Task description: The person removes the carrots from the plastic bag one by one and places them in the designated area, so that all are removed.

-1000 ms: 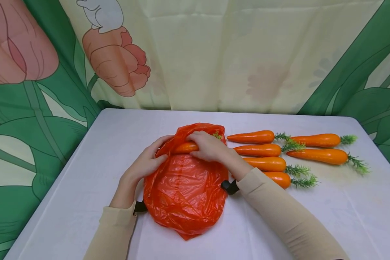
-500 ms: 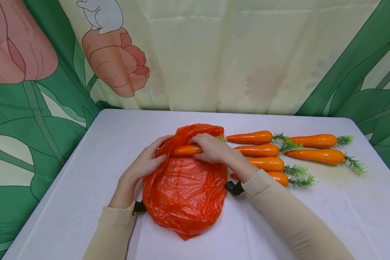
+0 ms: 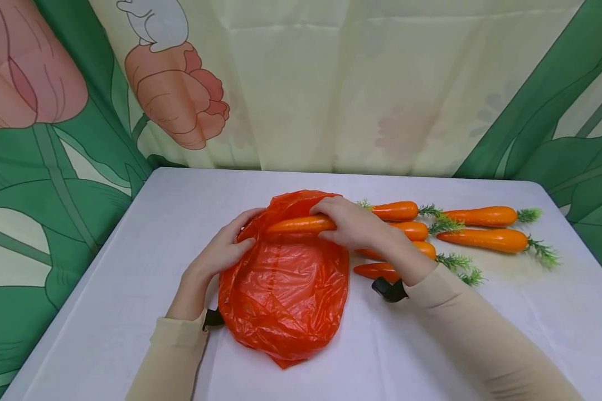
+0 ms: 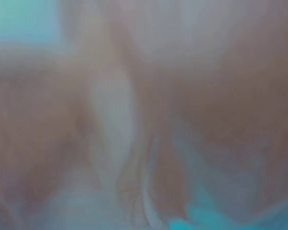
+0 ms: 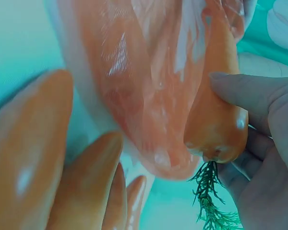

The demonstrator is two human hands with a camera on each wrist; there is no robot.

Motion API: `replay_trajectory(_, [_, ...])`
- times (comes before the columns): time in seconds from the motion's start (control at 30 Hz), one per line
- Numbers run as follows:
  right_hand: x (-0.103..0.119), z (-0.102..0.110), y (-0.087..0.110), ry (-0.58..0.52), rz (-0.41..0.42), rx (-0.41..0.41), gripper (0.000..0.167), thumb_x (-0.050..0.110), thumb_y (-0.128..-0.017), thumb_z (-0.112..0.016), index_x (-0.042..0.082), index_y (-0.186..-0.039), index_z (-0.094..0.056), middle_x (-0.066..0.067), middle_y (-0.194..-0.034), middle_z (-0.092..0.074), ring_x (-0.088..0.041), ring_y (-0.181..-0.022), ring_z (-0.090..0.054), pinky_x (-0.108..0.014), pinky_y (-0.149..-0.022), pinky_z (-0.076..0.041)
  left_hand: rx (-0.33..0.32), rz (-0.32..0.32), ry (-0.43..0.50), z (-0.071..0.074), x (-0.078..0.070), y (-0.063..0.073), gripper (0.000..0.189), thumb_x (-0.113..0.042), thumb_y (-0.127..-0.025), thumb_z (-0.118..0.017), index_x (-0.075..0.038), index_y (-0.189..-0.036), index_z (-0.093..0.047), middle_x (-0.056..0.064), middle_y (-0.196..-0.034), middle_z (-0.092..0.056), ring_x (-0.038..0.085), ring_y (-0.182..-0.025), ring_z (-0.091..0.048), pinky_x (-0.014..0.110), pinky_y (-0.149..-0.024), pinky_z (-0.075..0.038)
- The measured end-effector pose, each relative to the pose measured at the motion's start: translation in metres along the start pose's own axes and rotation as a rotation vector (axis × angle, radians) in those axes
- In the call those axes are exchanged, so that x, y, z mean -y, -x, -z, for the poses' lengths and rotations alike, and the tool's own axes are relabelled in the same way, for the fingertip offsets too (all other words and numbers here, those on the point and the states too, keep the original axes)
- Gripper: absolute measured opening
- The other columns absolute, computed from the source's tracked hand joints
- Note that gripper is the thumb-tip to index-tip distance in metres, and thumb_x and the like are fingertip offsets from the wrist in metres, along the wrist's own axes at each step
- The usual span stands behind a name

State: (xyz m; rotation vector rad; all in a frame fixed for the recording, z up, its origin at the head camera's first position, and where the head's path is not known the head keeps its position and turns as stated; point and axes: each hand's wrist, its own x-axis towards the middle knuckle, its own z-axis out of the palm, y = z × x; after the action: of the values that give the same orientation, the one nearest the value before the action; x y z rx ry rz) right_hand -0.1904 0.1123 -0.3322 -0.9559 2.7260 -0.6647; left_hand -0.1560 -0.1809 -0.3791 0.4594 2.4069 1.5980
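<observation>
A red plastic bag [image 3: 291, 301] lies on the table, its mouth towards the far side. My left hand [image 3: 223, 248] holds the left side of the mouth, thumb at the near edge and fingers partly hidden by the film. In my right hand [image 3: 351, 223] is an orange carrot [image 3: 301, 225], lying sideways at the bag's mouth with its tip to the left. The right wrist view shows thumb and fingers gripping that carrot [image 5: 216, 120] near its thick end, green leaves [image 5: 209, 191] hanging out. The left wrist view is too blurred to read.
Several carrots [image 3: 413, 230] with green tops lie in a column right of the bag, partly behind my right arm. Two more carrots [image 3: 484, 240] lie farther right. A printed curtain [image 3: 301, 89] hangs behind the white-covered table [image 3: 130, 267].
My right hand has moved to the right with the carrot, and more of the carrot now shows at the bag's mouth. The left hand stays on the bag.
</observation>
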Motion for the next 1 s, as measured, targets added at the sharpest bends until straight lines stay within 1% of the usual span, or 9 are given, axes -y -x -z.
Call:
replay_trajectory(0.17, [-0.008,0.010,0.016,-0.023,0.002,-0.032,0.039,0.011,-0.092,-0.074,0.008,-0.129,-0.063,-0.007,-0.125,-0.060,-0.025,-0.115,-0.052,-0.042,-0.096,-0.050,-0.007,0.016,-0.010,0.001,0.001,0.001,0.063,0.001,-0.097,-0.053,-0.022,-0.154,-0.040,0.005,-0.147,-0.048,0.032,-0.123,-0.053,0.048,-0.091,-0.055])
replay_trajectory(0.23, [-0.012,0.015,0.022,-0.015,0.007,-0.047,0.039,0.010,-0.092,-0.073,0.007,-0.129,-0.063,-0.007,-0.125,-0.060,-0.025,-0.115,-0.051,-0.043,-0.096,-0.050,-0.009,0.019,-0.011,0.001,0.000,0.002,0.063,0.001,-0.097,-0.053,-0.023,-0.154,-0.040,0.005,-0.147,-0.047,0.033,-0.123,-0.053,0.048,-0.090,-0.055])
replay_trajectory(0.37, [-0.020,0.023,0.037,-0.013,-0.004,-0.070,0.040,0.009,-0.091,-0.074,0.007,-0.129,-0.063,-0.006,-0.121,-0.061,-0.024,-0.109,-0.052,-0.043,-0.093,-0.051,-0.007,0.016,0.000,0.000,0.000,0.001,0.064,0.002,-0.096,-0.053,-0.023,-0.154,-0.040,0.005,-0.147,-0.047,0.033,-0.123,-0.053,0.048,-0.089,-0.056])
replay_trajectory(0.53, [-0.035,0.037,0.064,-0.004,-0.048,-0.104,0.039,0.005,-0.090,-0.074,0.007,-0.128,-0.064,-0.006,-0.120,-0.061,-0.025,-0.108,-0.054,-0.047,-0.093,-0.050,-0.002,-0.003,0.005,-0.001,0.000,-0.001,0.063,0.003,-0.097,-0.052,-0.022,-0.153,-0.041,0.005,-0.147,-0.047,0.033,-0.123,-0.053,0.048,-0.089,-0.056])
replay_trajectory(0.63, [-0.045,0.047,0.079,0.012,-0.042,-0.119,0.039,0.002,-0.091,-0.072,0.005,-0.129,-0.063,-0.010,-0.125,-0.060,-0.029,-0.114,-0.052,-0.052,-0.096,-0.047,-0.001,-0.008,0.008,-0.001,0.000,-0.001,0.063,0.002,-0.097,-0.052,-0.022,-0.154,-0.040,0.005,-0.148,-0.047,0.033,-0.123,-0.053,0.048,-0.089,-0.056])
replay_trajectory(0.8, [-0.063,0.065,0.106,0.038,-0.041,-0.144,0.043,-0.001,-0.090,-0.072,0.004,-0.131,-0.061,-0.015,-0.131,-0.058,-0.034,-0.119,-0.051,-0.056,-0.097,-0.045,0.000,-0.001,0.012,-0.001,-0.001,0.000,0.063,0.002,-0.097,-0.051,-0.021,-0.154,-0.040,0.006,-0.148,-0.047,0.033,-0.123,-0.052,0.049,-0.089,-0.055])
replay_trajectory(0.93, [-0.078,0.072,0.125,0.058,-0.062,-0.165,0.045,-0.003,-0.087,-0.074,0.002,-0.130,-0.061,-0.017,-0.129,-0.058,-0.036,-0.116,-0.052,-0.057,-0.094,-0.047,0.000,0.008,0.014,-0.001,-0.001,0.000,0.063,0.002,-0.096,-0.051,-0.022,-0.153,-0.041,0.004,-0.147,-0.047,0.032,-0.123,-0.052,0.050,-0.091,-0.055])
replay_trajectory(1.0, [-0.085,0.073,0.132,0.062,-0.080,-0.177,0.045,-0.003,-0.086,-0.075,0.002,-0.129,-0.062,-0.016,-0.129,-0.059,-0.034,-0.114,-0.054,-0.057,-0.092,-0.048,0.002,0.009,0.019,-0.001,-0.001,0.000,0.063,0.002,-0.096,-0.052,-0.022,-0.153,-0.041,0.004,-0.147,-0.047,0.032,-0.124,-0.052,0.049,-0.091,-0.055])
